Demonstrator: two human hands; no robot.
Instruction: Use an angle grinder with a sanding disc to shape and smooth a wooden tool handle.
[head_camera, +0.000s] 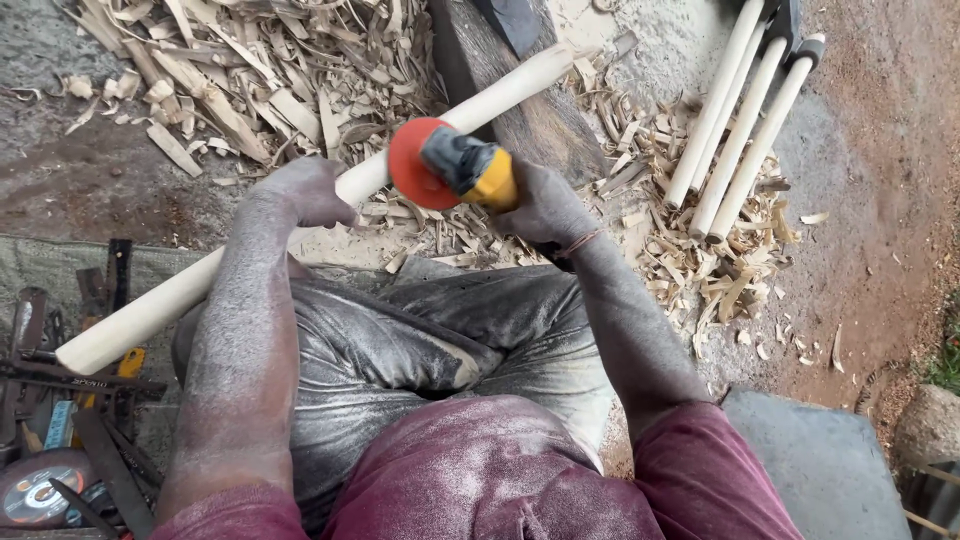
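From the head view, your left hand (305, 190) is wrapped shut around a long, pale wooden handle (180, 295) that runs on a slant from the lower left, over your lap, up to the dark timber block (540, 125) at the top centre. The handle's far end rests on that block; its near end hangs free just above the tools on the left.

Your right hand (545, 210) is closed around the body of a yellow and grey angle grinder (470, 168), whose red sanding disc (418, 163) faces the camera and sits against the handle just beside your left hand. Both forearms and your dark trousers (400, 340) are coated in fine pale dust.

A heap of wood shavings (260, 70) covers the ground past your left hand, and more shavings lie to the right of the block. There, four finished pale wooden handles (735, 130) lie side by side on the shavings, well apart from your hands.

At the lower left, on a grey cloth (50, 265), lies a jumble of metal hand tools (90, 400) with a spare grinding disc (40, 490) at the corner.
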